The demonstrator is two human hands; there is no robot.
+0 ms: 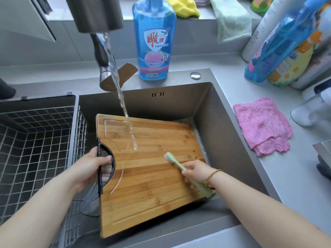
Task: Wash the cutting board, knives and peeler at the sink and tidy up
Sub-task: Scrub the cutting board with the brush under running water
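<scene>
Fingers, your left hand [91,167]: curled round the cutting board [152,179] handle
Fingers, your right hand [195,171]: clamped on the brush [180,167]
Water [121,99]: hitting the cutting board's far half

In sink [223,122]: cutting board [152,176] lies across basin, under stream from tap [96,15]. Left of board, wire basket [35,140] sits in sink. My left hand [91,169] grips board's handle at its left edge; my right hand [197,171] holds brush [176,164], head on board's right part. Behind sink on rim: soap bottle [154,42], sponge [125,72] just left of it. Right of sink on counter: cloth [261,126], bottles [279,51] behind it.
</scene>
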